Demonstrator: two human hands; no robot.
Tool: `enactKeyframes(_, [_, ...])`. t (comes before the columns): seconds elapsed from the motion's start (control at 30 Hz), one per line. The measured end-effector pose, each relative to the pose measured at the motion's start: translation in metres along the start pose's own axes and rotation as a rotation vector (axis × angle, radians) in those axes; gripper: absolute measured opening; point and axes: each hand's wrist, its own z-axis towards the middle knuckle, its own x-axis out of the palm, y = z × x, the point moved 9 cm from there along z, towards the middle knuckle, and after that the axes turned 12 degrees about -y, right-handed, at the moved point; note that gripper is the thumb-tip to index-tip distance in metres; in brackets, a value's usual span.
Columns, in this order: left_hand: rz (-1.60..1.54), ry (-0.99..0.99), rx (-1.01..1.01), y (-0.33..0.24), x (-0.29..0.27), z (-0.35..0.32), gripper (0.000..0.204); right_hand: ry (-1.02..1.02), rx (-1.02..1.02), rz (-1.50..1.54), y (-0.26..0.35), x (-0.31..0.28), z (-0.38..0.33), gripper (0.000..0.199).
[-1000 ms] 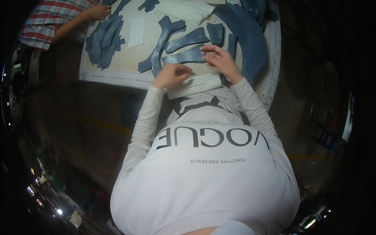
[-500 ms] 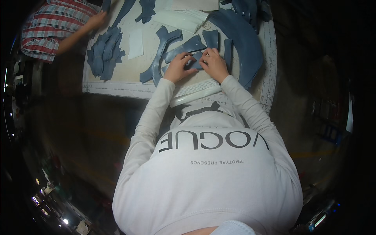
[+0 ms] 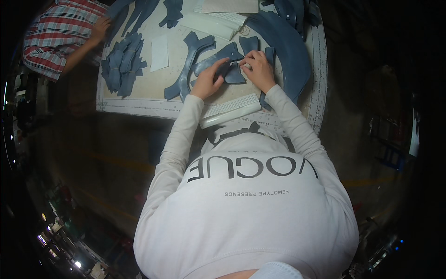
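Note:
A small blue-grey cut piece point(image 3: 235, 76), looking like leather or coated fabric, lies on the table between my hands. My left hand point(image 3: 209, 83) is open, thumb apart, with its fingertips at the piece's left edge. On the other side my right hand point(image 3: 260, 70) is curled in a pinch near the piece's upper right corner. What sits between those fingertips is too small to make out. Just beyond the hands lie a broader blue-grey piece point(image 3: 218, 59) and a short one point(image 3: 249, 43). A narrow strip point(image 3: 270, 56) is partly hidden by my right hand.
A forked blue-grey piece point(image 3: 186, 69) lies left, a large curved stack point(image 3: 290, 51) right. Near the front edge is a clear ruler-like strip point(image 3: 232, 109). Farther left are a tied bundle point(image 3: 123, 65), white paper point(image 3: 159, 53) and a co-worker's hand point(image 3: 100, 29).
My hands have drawn apart, the right one shifting rightward, uncovering more of the small piece. The co-worker's hand has moved left and nearer.

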Motion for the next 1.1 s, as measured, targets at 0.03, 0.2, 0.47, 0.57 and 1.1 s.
enactKeyframes(0.03, [0.082, 0.005, 0.070, -0.006, 0.000, 0.000, 0.035, 0.076, -0.003, 0.017, 0.000, 0.007, -0.002, 0.008])
enactKeyframes(0.2, [0.187, -0.001, 0.214, -0.016, 0.008, -0.003, 0.037, 0.205, -0.082, 0.051, 0.009, 0.023, -0.015, 0.009])
enactKeyframes(0.47, [0.140, -0.010, 0.252, -0.019, 0.003, -0.005, 0.039, 0.064, -0.068, 0.000, 0.006, 0.017, -0.008, 0.022])
enactKeyframes(0.57, [0.055, 0.005, 0.057, -0.003, 0.002, -0.005, 0.032, 0.052, 0.089, 0.133, -0.008, 0.015, -0.006, 0.037])
enactKeyframes(1.1, [0.293, -0.155, 0.310, -0.017, 0.009, -0.010, 0.037, 0.018, -0.134, -0.067, 0.018, 0.020, -0.017, 0.048])
